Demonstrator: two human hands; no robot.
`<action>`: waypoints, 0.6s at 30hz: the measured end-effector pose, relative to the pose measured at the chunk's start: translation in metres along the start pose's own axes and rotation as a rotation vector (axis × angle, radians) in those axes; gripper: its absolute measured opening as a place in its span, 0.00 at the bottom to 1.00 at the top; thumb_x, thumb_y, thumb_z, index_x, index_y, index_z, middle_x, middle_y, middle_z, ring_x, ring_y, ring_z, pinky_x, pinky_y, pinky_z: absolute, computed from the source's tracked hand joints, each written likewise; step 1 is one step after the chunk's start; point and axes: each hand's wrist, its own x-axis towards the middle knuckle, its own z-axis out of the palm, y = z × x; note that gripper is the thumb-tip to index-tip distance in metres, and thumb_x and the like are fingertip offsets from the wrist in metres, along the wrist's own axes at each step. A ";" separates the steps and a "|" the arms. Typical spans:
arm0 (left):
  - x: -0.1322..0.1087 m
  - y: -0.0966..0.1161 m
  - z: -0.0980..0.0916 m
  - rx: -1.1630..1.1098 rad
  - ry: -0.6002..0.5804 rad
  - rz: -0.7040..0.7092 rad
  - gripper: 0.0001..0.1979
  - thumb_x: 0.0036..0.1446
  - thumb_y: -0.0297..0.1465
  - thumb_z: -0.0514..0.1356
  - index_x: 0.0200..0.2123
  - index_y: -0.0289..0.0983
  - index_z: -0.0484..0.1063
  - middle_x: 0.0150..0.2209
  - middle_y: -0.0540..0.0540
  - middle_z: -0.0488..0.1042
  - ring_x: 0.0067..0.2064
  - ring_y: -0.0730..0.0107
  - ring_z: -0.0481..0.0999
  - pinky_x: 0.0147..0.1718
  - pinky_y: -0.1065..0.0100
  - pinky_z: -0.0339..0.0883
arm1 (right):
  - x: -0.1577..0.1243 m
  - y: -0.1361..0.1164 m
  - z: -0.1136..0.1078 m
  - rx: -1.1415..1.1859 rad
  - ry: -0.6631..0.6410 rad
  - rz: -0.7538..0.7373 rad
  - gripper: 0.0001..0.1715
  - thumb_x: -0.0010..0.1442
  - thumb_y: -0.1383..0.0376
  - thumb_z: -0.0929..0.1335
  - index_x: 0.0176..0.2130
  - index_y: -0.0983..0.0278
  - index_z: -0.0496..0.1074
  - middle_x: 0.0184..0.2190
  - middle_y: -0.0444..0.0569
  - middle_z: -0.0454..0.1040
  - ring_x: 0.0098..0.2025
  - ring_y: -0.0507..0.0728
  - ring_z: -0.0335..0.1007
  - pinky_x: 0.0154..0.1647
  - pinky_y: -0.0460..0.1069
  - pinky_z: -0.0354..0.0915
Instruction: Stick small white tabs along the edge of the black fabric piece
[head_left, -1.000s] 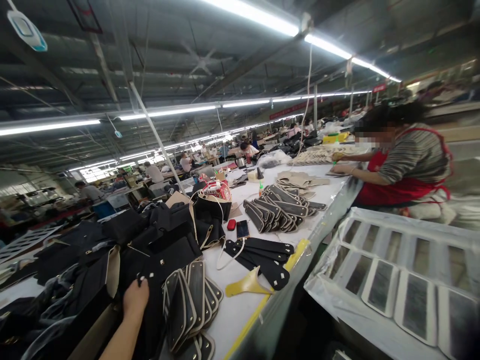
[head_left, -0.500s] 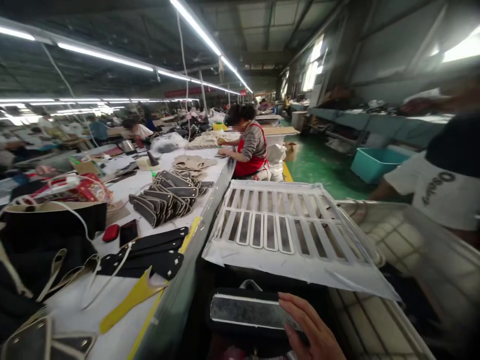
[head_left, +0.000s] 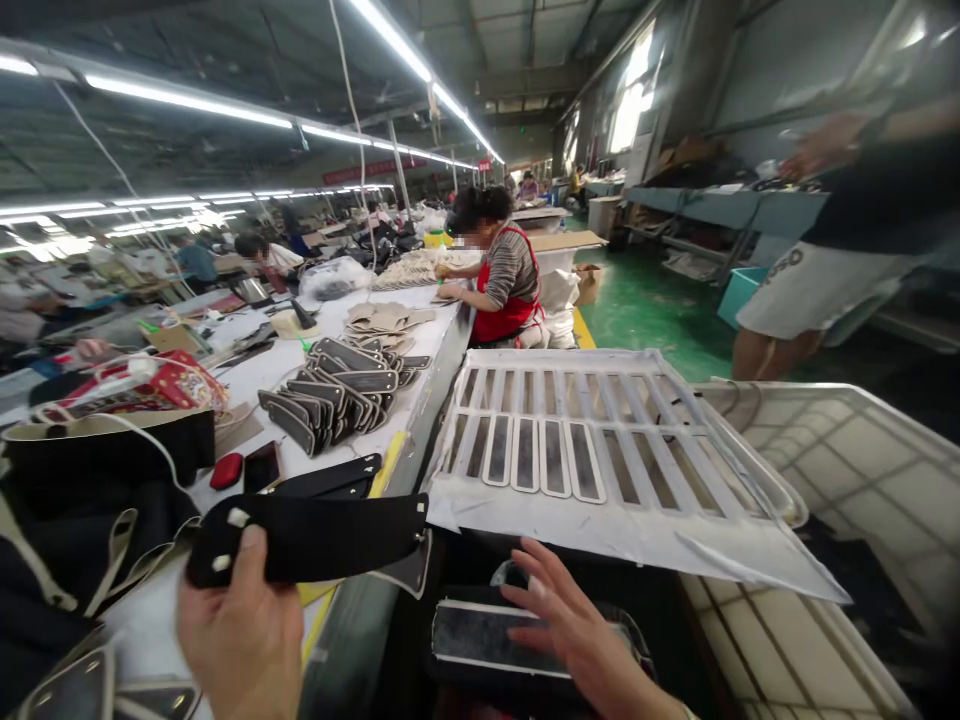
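My left hand (head_left: 247, 620) grips one end of a long black strap piece (head_left: 337, 535), with the thumb on top near small white squares. The piece is held up over the table edge; a pale-rimmed part shows beneath its far end. My right hand (head_left: 562, 625) is open, its fingers spread over a dark grey panel with white edges (head_left: 480, 630). Whether the fingertips touch it I cannot tell. Below the panel is a black object, mostly hidden. Another black piece (head_left: 337, 480) lies on the table behind the held one.
Grey pale-edged pieces (head_left: 337, 390) are heaped on the table. A white slatted tray (head_left: 495, 510) holds several rimmed strips (head_left: 555, 455). A wire basket (head_left: 832, 400) stands on the right. One person in a red apron (head_left: 499, 300) works ahead; another (head_left: 847, 240) stands right.
My left hand has come into view holding up a black piece. My right hand has shifted left with fingers more spread. The standing person at right has moved and is more upright.
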 end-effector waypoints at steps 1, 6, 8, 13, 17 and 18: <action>-0.002 -0.003 0.010 -0.072 -0.019 -0.029 0.23 0.52 0.37 0.61 0.52 0.40 0.65 0.50 0.48 0.72 0.52 0.56 0.71 0.51 0.55 0.68 | 0.019 -0.006 0.011 0.128 -0.072 0.104 0.43 0.55 0.42 0.64 0.61 0.53 0.46 0.65 0.56 0.41 0.54 0.65 0.63 0.45 0.60 0.68; 0.008 -0.022 0.035 -0.279 0.019 -0.295 0.25 0.53 0.31 0.62 0.55 0.43 0.63 0.51 0.45 0.71 0.51 0.57 0.72 0.42 0.61 0.74 | 0.095 -0.018 0.087 0.202 -0.578 0.159 0.43 0.48 0.47 0.71 0.58 0.55 0.56 0.56 0.53 0.60 0.45 0.61 0.69 0.39 0.57 0.69; 0.015 -0.024 0.032 -0.293 0.041 -0.290 0.24 0.54 0.31 0.61 0.55 0.42 0.63 0.50 0.44 0.72 0.51 0.57 0.73 0.41 0.62 0.75 | 0.110 -0.007 0.117 0.107 -0.568 0.058 0.45 0.41 0.61 0.76 0.56 0.56 0.58 0.51 0.49 0.65 0.43 0.58 0.69 0.38 0.54 0.69; 0.060 -0.013 0.008 -0.204 0.134 -0.168 0.22 0.55 0.31 0.58 0.53 0.35 0.64 0.46 0.40 0.74 0.47 0.57 0.75 0.40 0.61 0.75 | 0.125 0.024 0.150 -0.315 -0.353 -0.099 0.36 0.37 0.75 0.66 0.50 0.66 0.64 0.36 0.47 0.73 0.37 0.58 0.69 0.38 0.51 0.66; 0.130 0.006 -0.040 0.028 0.361 -0.017 0.25 0.59 0.33 0.54 0.58 0.35 0.54 0.56 0.40 0.66 0.54 0.60 0.70 0.48 0.61 0.70 | 0.126 0.010 0.126 -0.547 -0.314 -0.153 0.32 0.38 0.73 0.63 0.47 0.67 0.67 0.35 0.47 0.74 0.38 0.59 0.69 0.42 0.53 0.65; 0.146 0.009 -0.057 0.105 0.413 -0.015 0.25 0.59 0.32 0.53 0.58 0.34 0.53 0.57 0.37 0.64 0.55 0.57 0.68 0.49 0.57 0.69 | 0.123 0.000 0.116 -0.536 -0.328 -0.157 0.32 0.39 0.72 0.63 0.47 0.66 0.67 0.36 0.47 0.74 0.38 0.58 0.69 0.43 0.53 0.64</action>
